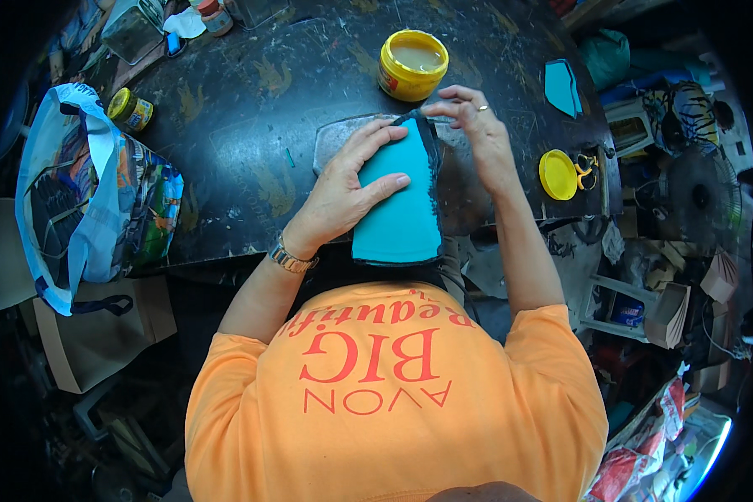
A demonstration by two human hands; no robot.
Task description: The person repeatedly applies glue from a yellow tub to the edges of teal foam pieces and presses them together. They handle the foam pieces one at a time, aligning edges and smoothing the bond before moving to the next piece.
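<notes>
A turquoise panel with a ragged black border lies lengthwise in front of me, its near end reaching past the table's front edge. My left hand rests on the panel, fingers stretched toward its far end and thumb apart on its face. At the far right corner, the fingertips of my right hand pinch the black edging. A dark flat slab shows partly under the panel. Just beyond stands an uncapped yellow jar holding a cloudy tan substance.
On the dark table, a patterned bag with light-blue trim stands left, near a small yellow-lidded jar. At right are a yellow lid, yellow-handled scissors and turquoise pieces. A fan stands beyond the right edge.
</notes>
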